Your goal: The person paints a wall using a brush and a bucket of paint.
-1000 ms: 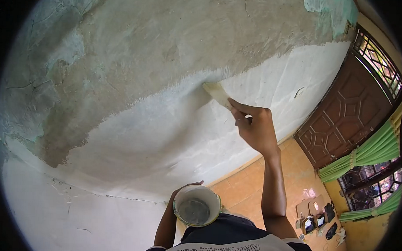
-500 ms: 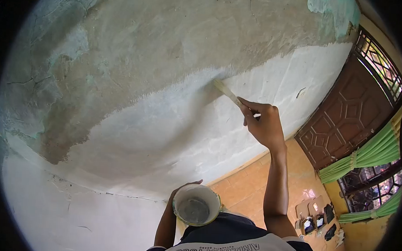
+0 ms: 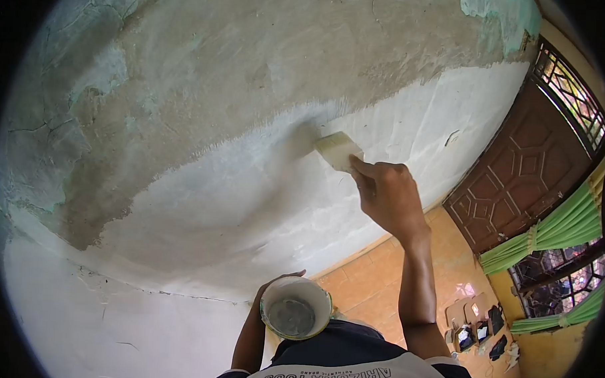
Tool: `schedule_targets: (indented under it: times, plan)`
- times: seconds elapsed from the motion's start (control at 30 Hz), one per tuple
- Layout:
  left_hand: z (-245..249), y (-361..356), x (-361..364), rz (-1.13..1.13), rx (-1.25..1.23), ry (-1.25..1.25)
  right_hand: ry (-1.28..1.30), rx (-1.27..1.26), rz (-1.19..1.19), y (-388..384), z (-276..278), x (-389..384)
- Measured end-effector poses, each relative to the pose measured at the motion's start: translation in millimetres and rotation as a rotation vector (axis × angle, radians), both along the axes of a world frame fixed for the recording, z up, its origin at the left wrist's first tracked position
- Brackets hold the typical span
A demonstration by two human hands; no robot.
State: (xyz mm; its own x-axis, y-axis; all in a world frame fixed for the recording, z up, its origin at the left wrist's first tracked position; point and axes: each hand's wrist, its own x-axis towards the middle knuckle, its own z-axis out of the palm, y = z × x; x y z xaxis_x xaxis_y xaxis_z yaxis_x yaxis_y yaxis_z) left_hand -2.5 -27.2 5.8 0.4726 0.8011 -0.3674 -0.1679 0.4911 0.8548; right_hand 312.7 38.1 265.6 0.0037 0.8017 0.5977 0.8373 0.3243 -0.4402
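Observation:
My right hand (image 3: 390, 195) is closed on the handle of a wide, flat brush (image 3: 338, 150), whose broad face shows and whose bristles point up and left. Behind it, the wall is white low down (image 3: 249, 180) and bare grey-brown above (image 3: 253, 74), with a ragged edge between them. A shadow falls on the wall left of the bristles. At the bottom centre, a round bucket (image 3: 295, 309) with greyish-white contents rests against my body. My left hand (image 3: 272, 285) wraps round its far left side, most of its fingers hidden behind the bucket.
A brown panelled door (image 3: 523, 167) stands at the right, with green curtains (image 3: 567, 231) beside a grilled window (image 3: 562, 281). Cartons and dark items (image 3: 474, 325) lie on the orange tiled floor (image 3: 366, 278). Another white wall (image 3: 111, 322) is at the lower left.
My right hand has moved slightly down, and the brush has turned from edge-on to showing its broad face, its bristles now a little lower. The bucket and my left hand have stayed put.

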Motion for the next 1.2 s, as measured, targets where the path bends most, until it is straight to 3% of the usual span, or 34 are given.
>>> schedule_targets:
  times: [0.2, 0.27, 0.37, 0.47, 0.57, 0.67, 0.8, 0.9, 0.97, 1.03, 1.07, 1.1, 1.13, 1.17, 1.2]
  plan:
    - [14, 3, 7, 0.04, -0.147, 0.032, 0.112, 0.062, -0.052, -10, 24, -10]
    - [44, 6, 20, 0.074, -0.364, 0.25, 0.043, 0.136, -0.019, 6, 11, -13]
    - [41, 15, 24, 0.079, -0.455, 0.316, -0.026, 0.036, -0.038, 5, -2, -12]
    - [51, 1, 21, 0.038, -0.264, 0.22, -0.051, -0.017, 0.0, -8, 3, -5]
    - [4, 6, 2, 0.035, -0.183, 0.077, 0.122, 0.025, -0.061, -17, 19, -10]
    - [49, 6, 23, 0.061, -0.363, 0.256, 0.141, 0.098, -0.005, 1, 5, -13]
    - [16, 7, 8, 0.003, -0.223, 0.166, 0.039, -0.083, 0.037, 0, -16, -3]
    - [0, 1, 2, -0.016, -0.19, 0.006, 0.055, -0.076, 0.139, -17, -25, 6]
    - [10, 9, 9, -0.019, -0.25, 0.061, 0.145, -0.092, 0.249, -31, -32, 5]
    - [24, 25, 28, 0.112, -0.61, 0.22, 0.143, -0.196, 0.3, -50, -34, 4]
    - [36, 12, 24, 0.08, -0.44, 0.158, 0.139, -0.269, 0.343, -58, -40, 4]
    - [59, 15, 33, 0.084, -0.558, 0.223, 0.071, -0.33, 0.388, -64, -53, 7]
    - [45, 11, 24, 0.096, -0.46, 0.145, 0.073, -0.376, 0.421, -72, -61, 6]
    - [-56, 40, 4, -0.11, -0.556, 0.0, 0.02, -0.46, 0.455, -81, -68, 4]
    - [17, 5, 8, -0.005, -0.061, 0.003, -0.029, -0.546, 0.484, -92, -75, 5]
